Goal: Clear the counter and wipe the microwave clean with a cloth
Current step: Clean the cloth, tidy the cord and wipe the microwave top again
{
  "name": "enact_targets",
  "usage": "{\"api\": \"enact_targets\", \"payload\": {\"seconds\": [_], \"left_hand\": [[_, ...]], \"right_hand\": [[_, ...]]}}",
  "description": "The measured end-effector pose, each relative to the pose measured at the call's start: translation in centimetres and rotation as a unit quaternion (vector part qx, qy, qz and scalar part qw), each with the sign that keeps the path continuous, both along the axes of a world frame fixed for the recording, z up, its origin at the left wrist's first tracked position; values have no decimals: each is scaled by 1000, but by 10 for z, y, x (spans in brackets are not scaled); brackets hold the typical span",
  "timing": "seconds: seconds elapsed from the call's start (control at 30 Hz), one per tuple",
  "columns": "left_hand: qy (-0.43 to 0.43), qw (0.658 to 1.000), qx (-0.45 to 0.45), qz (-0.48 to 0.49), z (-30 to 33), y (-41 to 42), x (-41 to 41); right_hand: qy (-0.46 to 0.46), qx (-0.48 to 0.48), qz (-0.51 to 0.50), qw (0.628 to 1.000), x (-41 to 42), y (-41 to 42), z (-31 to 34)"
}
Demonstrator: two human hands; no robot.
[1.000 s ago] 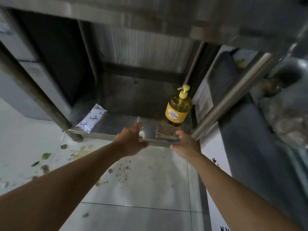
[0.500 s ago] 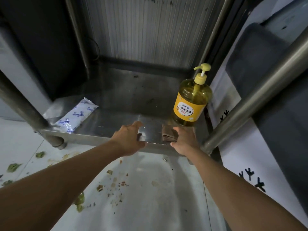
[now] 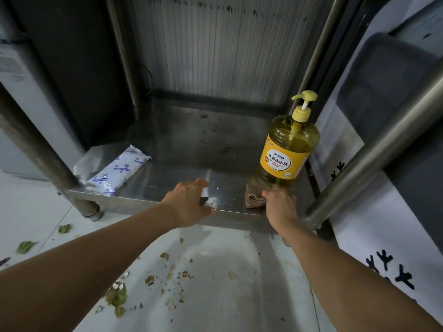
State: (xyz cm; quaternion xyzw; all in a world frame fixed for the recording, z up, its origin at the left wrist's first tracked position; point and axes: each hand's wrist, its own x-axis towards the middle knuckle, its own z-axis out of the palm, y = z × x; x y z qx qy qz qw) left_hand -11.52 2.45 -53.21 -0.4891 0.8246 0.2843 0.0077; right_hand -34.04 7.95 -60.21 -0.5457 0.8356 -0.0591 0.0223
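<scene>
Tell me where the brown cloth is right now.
In the head view, the brown cloth lies at the steel shelf's front right edge, under the right hand, beside the yellow soap bottle.

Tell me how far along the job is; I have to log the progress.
Early stage. Done: nothing visible, since neither counter nor microwave is in view. In hand: the right hand is on the folded brown cloth beside the soap bottle on the low steel shelf; the left hand rests on its edge. Left: clearing and wiping.
</scene>
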Motion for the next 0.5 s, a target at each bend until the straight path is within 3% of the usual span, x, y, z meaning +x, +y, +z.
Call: {"api": "enact_targets", "payload": {"seconds": [0.27,0.5], "left_hand": [[13,999,31,2,63,27,7],[18,999,28,-15,177,61,14]], "right_hand": [[-193,-30,-54,979,20,36,87],[-306,-30,-37,951,36,77,215]]}}
